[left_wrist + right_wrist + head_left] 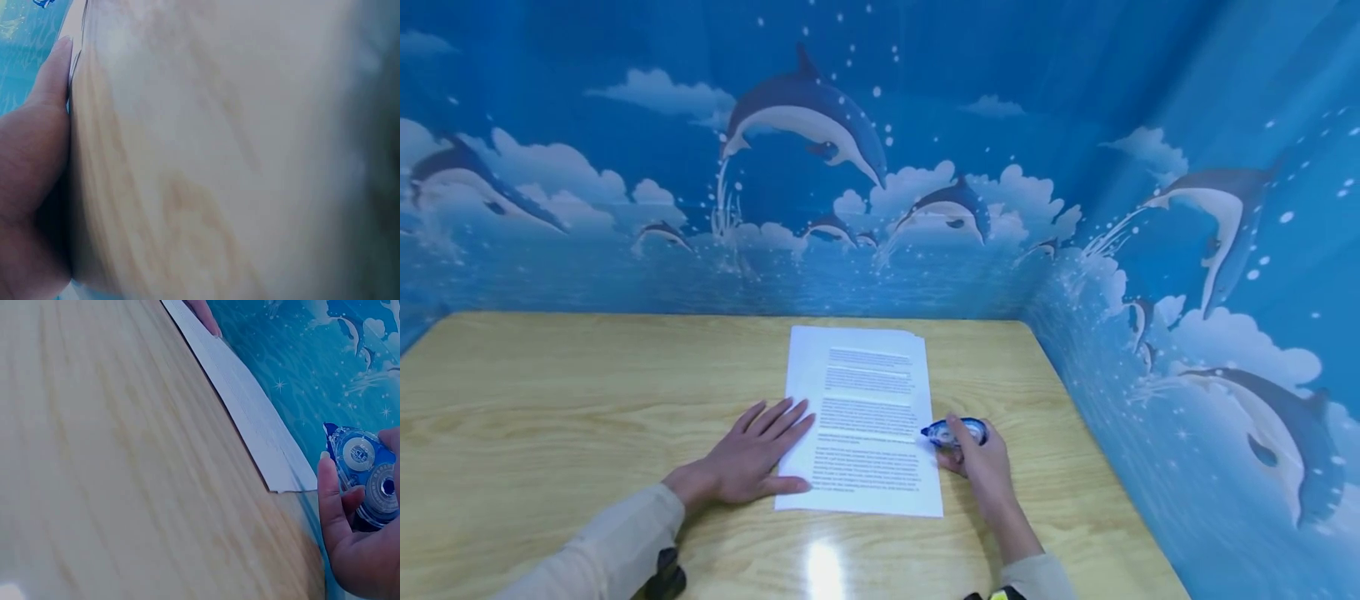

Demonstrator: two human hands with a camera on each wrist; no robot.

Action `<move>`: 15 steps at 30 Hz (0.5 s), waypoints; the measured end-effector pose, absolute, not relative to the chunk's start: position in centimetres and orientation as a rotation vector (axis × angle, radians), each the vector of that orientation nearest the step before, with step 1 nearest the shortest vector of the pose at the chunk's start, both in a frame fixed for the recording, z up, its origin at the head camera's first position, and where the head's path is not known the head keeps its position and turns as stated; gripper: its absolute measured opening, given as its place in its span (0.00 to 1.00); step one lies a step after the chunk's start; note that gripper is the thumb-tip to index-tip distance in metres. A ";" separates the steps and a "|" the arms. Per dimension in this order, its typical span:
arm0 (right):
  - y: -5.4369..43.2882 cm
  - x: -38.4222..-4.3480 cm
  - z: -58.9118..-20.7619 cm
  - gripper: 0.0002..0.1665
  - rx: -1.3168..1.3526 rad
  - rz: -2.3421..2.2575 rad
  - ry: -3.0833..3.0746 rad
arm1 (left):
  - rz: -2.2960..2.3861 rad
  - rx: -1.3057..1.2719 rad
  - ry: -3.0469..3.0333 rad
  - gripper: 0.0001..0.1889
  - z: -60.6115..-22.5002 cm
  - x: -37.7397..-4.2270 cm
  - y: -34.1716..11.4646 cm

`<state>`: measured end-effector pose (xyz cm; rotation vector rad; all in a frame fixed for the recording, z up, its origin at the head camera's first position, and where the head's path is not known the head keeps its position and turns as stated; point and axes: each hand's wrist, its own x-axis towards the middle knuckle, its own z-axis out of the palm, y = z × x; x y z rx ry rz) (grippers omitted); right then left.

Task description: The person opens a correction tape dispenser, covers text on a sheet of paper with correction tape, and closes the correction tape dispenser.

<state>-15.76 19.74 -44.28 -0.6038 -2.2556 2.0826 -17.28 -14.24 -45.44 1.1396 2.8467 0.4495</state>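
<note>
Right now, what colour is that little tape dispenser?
The tape dispenser is see-through blue with pale reels inside; the right wrist view shows it best.

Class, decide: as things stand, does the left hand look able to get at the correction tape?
Probably not freely: the right hand grips the correction tape, while the left hand rests over the left edge of the paper.

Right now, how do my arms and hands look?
The left hand and right hand are ungloved. Pale beige fabric sleeves stop short of both hands; a black object shows by the left one, a black and yellow object by the right.
</note>
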 end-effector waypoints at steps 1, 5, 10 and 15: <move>19.6 -15.6 -44.2 0.33 -0.591 2.089 -2.249 | 0.444 1.138 2.845 0.46 -45.4 -17.3 -14.2; 19.3 -15.2 -44.0 0.30 -0.548 2.119 -2.212 | 0.459 1.144 2.847 0.46 -45.5 -17.3 -14.2; 18.9 -14.9 -43.9 0.30 -0.545 2.140 -2.213 | 0.500 1.172 2.857 0.45 -45.7 -17.2 -14.2; 18.2 -14.7 -43.9 0.29 -0.510 2.138 -2.228 | 0.500 1.157 2.850 0.46 -45.7 -17.3 -14.3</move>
